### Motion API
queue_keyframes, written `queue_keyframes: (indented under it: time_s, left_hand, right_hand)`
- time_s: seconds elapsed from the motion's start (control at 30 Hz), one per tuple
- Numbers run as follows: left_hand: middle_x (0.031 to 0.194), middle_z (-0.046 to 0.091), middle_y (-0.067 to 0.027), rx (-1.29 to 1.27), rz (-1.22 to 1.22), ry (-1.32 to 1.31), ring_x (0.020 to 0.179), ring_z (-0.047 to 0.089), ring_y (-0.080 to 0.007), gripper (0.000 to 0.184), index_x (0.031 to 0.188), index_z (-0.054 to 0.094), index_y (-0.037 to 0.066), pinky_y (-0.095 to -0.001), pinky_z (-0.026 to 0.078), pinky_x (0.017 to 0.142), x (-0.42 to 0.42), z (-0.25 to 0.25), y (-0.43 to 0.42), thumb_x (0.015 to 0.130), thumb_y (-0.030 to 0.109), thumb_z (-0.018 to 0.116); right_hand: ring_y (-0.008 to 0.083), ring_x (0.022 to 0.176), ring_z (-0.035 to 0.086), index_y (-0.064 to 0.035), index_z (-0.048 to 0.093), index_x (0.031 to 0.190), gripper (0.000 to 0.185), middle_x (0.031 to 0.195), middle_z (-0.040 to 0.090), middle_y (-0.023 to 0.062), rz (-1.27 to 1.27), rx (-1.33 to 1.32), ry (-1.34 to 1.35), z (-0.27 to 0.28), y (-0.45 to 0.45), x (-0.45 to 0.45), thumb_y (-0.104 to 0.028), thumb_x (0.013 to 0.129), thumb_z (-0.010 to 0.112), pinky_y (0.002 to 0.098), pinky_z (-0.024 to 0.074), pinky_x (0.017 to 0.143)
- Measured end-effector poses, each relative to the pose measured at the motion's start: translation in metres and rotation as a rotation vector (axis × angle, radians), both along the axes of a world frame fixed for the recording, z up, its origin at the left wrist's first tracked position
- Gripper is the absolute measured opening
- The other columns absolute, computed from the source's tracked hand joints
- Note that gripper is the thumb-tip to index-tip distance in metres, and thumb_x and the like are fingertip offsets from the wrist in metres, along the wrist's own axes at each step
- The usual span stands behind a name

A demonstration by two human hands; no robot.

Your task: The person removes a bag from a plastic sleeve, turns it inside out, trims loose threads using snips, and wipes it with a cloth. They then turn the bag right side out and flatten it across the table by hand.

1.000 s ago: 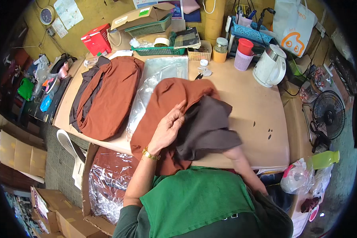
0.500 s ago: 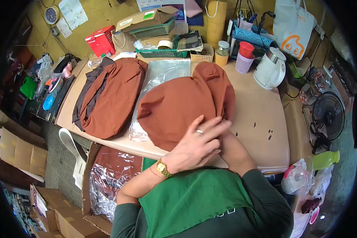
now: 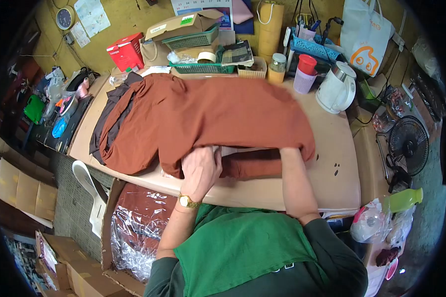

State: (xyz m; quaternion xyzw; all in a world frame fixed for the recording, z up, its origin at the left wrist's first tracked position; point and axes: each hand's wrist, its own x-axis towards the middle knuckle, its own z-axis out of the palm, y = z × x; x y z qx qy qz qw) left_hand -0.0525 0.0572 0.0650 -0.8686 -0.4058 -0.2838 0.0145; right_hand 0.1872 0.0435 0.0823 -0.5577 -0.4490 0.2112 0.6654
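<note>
A rust-brown cloth [image 3: 248, 109] is spread wide over the table, its front edge lifted and its right end blurred by motion. My left hand [image 3: 201, 165], with a gold watch at the wrist, has its fingers curled round that front edge. My right forearm [image 3: 300, 188] reaches in under the cloth near its right end, and the fingers of that hand are hidden. Below the raised edge shows a lower brown layer [image 3: 252, 164]. On the left the cloth overlaps a folded brown piece [image 3: 126, 133] with dark fabric [image 3: 109, 116] along its side.
Along the wall stand green baskets [image 3: 203, 68], a red box [image 3: 126, 52], a jar [image 3: 277, 68], a purple cup [image 3: 305, 80] and a white kettle [image 3: 337, 88]. An open carton [image 3: 109, 232] with plastic-wrapped brown fabric stands below the table's front edge [image 3: 262, 190]. A fan [image 3: 409, 146] is at right.
The bunched brown cloth has been opened out across the table, covering the clear plastic packet. My hands, crossed before, have moved apart; the left grips the front edge, the right has gone underneath.
</note>
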Motion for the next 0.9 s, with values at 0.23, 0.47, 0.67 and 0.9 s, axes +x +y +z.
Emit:
queue_keyframes:
  time_s: [0.23, 0.47, 0.67, 0.9]
  left_hand:
    - [0.097, 0.065, -0.0209, -0.221, -0.011, 0.038, 0.092, 0.061, -0.0385, 0.026, 0.102, 0.066, 0.003, -0.0496, 0.044, 0.082, -0.012, 0.031, -0.017, 0.09, 0.025, 0.059]
    - [0.102, 0.064, -0.0245, -0.026, 0.01, -0.062, 0.095, 0.059, -0.0422, 0.034, 0.11, 0.063, 0.001, -0.0536, 0.042, 0.088, -0.035, 0.034, -0.009, 0.091, 0.029, 0.061]
    - [0.135, 0.053, -0.0231, -0.723, -0.128, -0.445, 0.128, 0.045, -0.0418, 0.044, 0.13, 0.055, 0.002, -0.0512, 0.033, 0.107, -0.021, -0.047, 0.004, 0.098, 0.033, 0.052]
    - [0.136, 0.053, -0.0218, -0.699, -0.061, -0.501, 0.129, 0.045, -0.0405, 0.045, 0.131, 0.055, 0.002, -0.0501, 0.033, 0.109, -0.009, -0.085, 0.042, 0.098, 0.032, 0.05]
  right_hand:
    - [0.0356, 0.13, 0.047, -0.0033, 0.05, 0.137, 0.048, 0.137, 0.053, 0.0225, 0.514, -0.579, -0.758, -0.014, -0.041, -0.072, -0.024, 0.094, 0.052, 0.0449, 0.0348, 0.11]
    - [0.0362, 0.093, 0.062, -0.0076, 0.062, 0.112, 0.04, 0.107, 0.06, 0.0133, -0.136, 0.482, -1.125, -0.042, -0.088, -0.077, -0.018, 0.076, 0.076, 0.0447, 0.0501, 0.079]
    - [0.0281, 0.113, 0.059, -0.0082, 0.03, 0.144, 0.074, 0.121, 0.057, 0.011, 0.369, -0.384, 0.089, -0.126, -0.061, -0.036, -0.007, 0.084, 0.074, 0.0387, 0.0459, 0.097]
    - [0.0168, 0.097, 0.06, -0.0024, 0.055, 0.116, 0.035, 0.107, 0.059, 0.0117, 0.46, -0.113, -0.182, -0.066, -0.09, -0.075, 0.008, 0.083, 0.063, 0.0308, 0.0486, 0.086]
